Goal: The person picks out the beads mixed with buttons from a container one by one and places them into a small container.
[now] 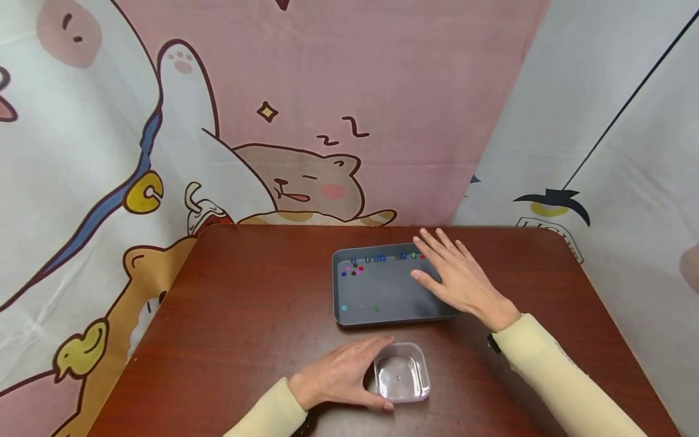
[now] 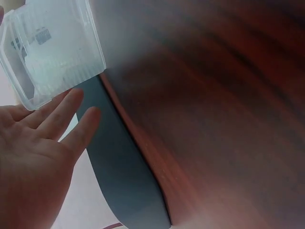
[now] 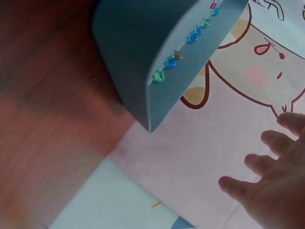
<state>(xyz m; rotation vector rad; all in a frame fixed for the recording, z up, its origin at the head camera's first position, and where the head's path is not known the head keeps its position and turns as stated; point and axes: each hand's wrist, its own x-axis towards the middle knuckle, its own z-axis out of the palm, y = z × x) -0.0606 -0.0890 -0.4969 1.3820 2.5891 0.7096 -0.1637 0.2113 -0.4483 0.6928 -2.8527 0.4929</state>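
Note:
At the front of the table my left hand (image 1: 341, 373) holds a small clear plastic box (image 1: 401, 376), its thumb at the near side and fingers at the far side. The box's ribbed wall and a small dark mark show in the left wrist view, with fingers right at its edge. A shallow grey tray (image 1: 404, 297) lies beyond the box. Small coloured beads (image 1: 380, 258) line its far wall, and several more lie at its left side. My right hand (image 1: 461, 273) hovers over the tray's right part, fingers straight and spread, holding nothing, hiding that corner.
The brown wooden table (image 1: 246, 303) extends to both sides of the tray. Behind its far edge hangs a pink and white cloth (image 1: 426, 109) printed with cartoon animals, which also covers both sides.

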